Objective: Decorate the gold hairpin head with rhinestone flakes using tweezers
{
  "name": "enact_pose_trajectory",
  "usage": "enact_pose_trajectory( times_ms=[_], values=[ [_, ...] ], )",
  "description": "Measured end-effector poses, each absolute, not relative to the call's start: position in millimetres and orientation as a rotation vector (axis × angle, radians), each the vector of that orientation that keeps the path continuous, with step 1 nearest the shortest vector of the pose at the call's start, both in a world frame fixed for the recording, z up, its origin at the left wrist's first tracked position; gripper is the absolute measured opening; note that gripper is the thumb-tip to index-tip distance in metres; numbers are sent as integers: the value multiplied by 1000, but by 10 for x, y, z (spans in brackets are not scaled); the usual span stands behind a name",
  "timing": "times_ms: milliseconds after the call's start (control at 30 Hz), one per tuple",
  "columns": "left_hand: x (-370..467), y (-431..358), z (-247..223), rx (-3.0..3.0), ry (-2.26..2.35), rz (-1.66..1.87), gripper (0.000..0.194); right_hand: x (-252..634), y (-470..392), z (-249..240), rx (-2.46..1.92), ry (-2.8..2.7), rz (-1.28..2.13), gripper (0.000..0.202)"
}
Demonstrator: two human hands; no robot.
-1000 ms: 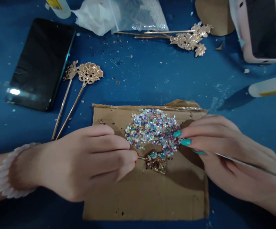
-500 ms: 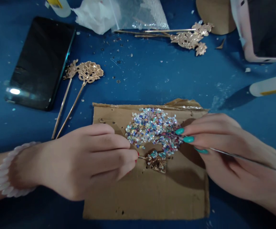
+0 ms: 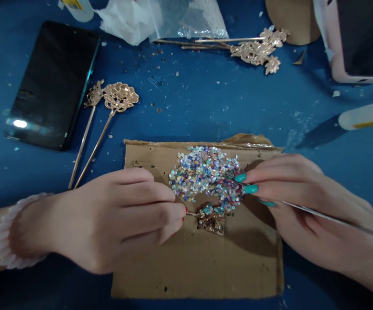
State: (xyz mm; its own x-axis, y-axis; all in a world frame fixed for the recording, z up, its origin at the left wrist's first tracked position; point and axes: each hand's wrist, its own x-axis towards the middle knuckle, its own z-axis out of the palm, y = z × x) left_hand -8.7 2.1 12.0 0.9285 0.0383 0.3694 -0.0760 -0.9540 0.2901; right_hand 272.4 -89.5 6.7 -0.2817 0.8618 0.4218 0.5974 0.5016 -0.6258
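Blue table (image 3: 205, 103) carries the whole setup. Black phone (image 3: 52, 84) lies far left, a second phone in a pink case (image 3: 357, 43) far right, crumpled plastic bag (image 3: 173, 19) at the top edge. Cardboard sheet (image 3: 199, 262) lies flat at centre, under both hands.

Left hand (image 3: 109, 219): fingers curled and pressed together, tips pinching the thin stem of the gold hairpin (image 3: 211, 220). Its ornate head rests on the cardboard just beyond the fingertips, touching the lower edge of the rhinestone pile (image 3: 205, 172). A few stones already sit on the head.

Right hand (image 3: 302, 202): thumb and forefinger pinched on a thin metal pick (image 3: 334, 220). The shaft runs back across the hand to the right; the tip sits in the right edge of the pile, exact contact too small to tell.

2 gold hairpins (image 3: 109, 112) lie left of the cardboard, heads bare. Several more gold hairpins (image 3: 254, 49) lie near the top.

Risks, as judged:
1. The pile is loose and touching the ornament, so a sideways sweep of the pick could scatter stones onto the table.
2. The stem grip is narrow, so the head could roll and shift the stones already set.
3. A lifted stone could drop off the pick tip between pile and ornament.
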Motion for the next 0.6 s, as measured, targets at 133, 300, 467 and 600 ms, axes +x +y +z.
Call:
enact_pose_trajectory(
  times_ms=[133, 300, 467, 600],
  values=[
    [-92, 11, 114, 2783, -14, 550, 36, 2762, -874, 87, -1133, -2117, 475, 25],
    [-96, 15, 106, 2784, -30, 551, 33, 2750, -886, 72, -1163, -2057, 496, 24],
    [-88, 18, 120, 2780, -8, 557, 34, 2722, -909, 53, -1191, -2000, 504, 23],
    [-88, 19, 106, 2782, -8, 553, 35, 2790, -868, 120, -1144, -2119, 519, 24]
  ],
)
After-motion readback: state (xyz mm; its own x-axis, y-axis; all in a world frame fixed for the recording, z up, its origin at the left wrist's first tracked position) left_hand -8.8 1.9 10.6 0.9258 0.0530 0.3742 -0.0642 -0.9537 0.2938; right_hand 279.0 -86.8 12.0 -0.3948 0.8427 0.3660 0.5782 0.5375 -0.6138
